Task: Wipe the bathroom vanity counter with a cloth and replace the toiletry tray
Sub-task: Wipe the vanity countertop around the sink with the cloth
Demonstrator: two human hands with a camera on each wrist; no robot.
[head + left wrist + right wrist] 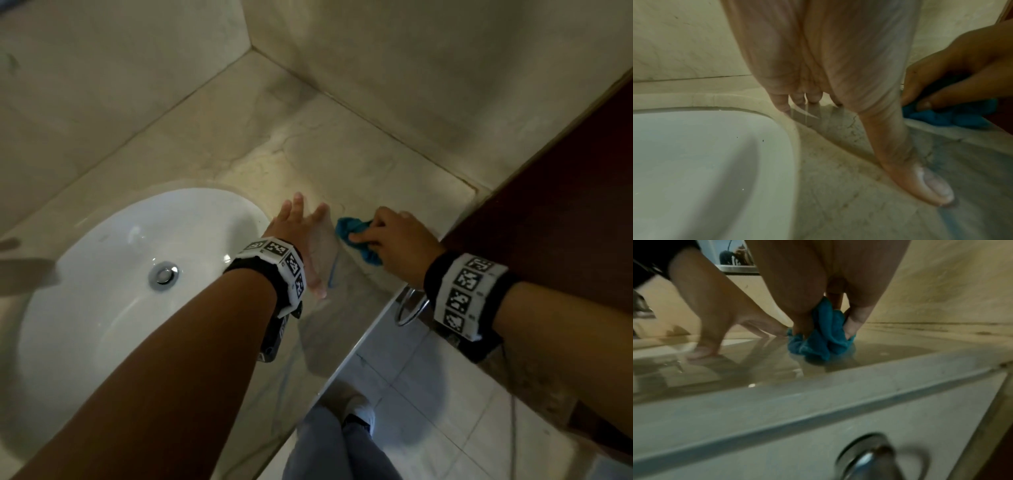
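Observation:
My right hand [380, 236] grips a bunched blue cloth [352, 233] and holds it down on the beige marble vanity counter [342, 154] near its front right edge. In the right wrist view the thumb and fingers of the right hand [828, 308] curl round the cloth [824, 339], which touches the glossy counter top [900, 352]. My left hand [308, 243] lies just left of the cloth, fingers straight and spread. Its fingertips and thumb rest on the counter [838, 186] beside the sink rim, as the left hand [879, 129] shows in the left wrist view. No toiletry tray is in view.
A white oval sink [137, 274] with a metal drain [163, 275] fills the left side. Marble walls close the counter at the back. A dark brown panel [548, 205] stands at the right. A chrome towel ring [411, 308] hangs below the counter's front edge, above the tiled floor [445, 394].

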